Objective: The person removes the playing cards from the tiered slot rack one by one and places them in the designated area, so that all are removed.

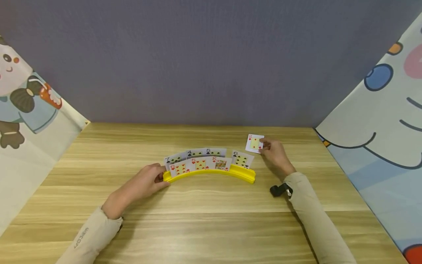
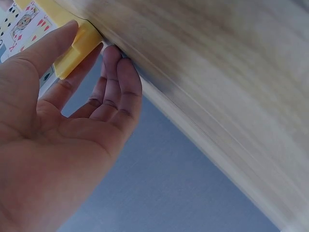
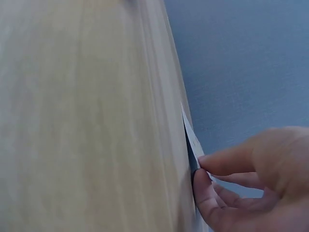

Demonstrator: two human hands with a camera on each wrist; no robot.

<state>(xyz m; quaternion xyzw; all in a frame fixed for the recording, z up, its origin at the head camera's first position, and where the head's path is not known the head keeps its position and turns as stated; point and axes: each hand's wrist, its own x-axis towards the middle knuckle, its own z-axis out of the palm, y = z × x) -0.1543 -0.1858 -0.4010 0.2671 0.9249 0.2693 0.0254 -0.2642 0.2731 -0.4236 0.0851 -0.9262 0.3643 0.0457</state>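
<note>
A curved yellow card holder (image 1: 242, 173) stands on the table with playing cards upright in two rows. Red cards, among them a king (image 1: 221, 164), fill its front row; black-suited cards, including a six (image 1: 241, 159) at the right end, stand behind. My left hand (image 1: 146, 180) grips the holder's left end, thumb (image 2: 53, 46) in front and index finger behind, the other fingers curled below. Up and to the right of the holder, my right hand (image 1: 275, 153) pinches a diamonds card (image 1: 254, 143) at its right edge between thumb and fingers. In the right wrist view this card (image 3: 193, 140) appears nearly edge-on.
The wood-grain table (image 1: 211, 227) ends at a grey-blue wall panel (image 1: 204, 66) at the back. Cartoon-printed panels stand at the left (image 1: 19, 165) and right (image 1: 389, 121). A small black device (image 1: 279, 190) sits at the right wrist, beside the sleeve cuff.
</note>
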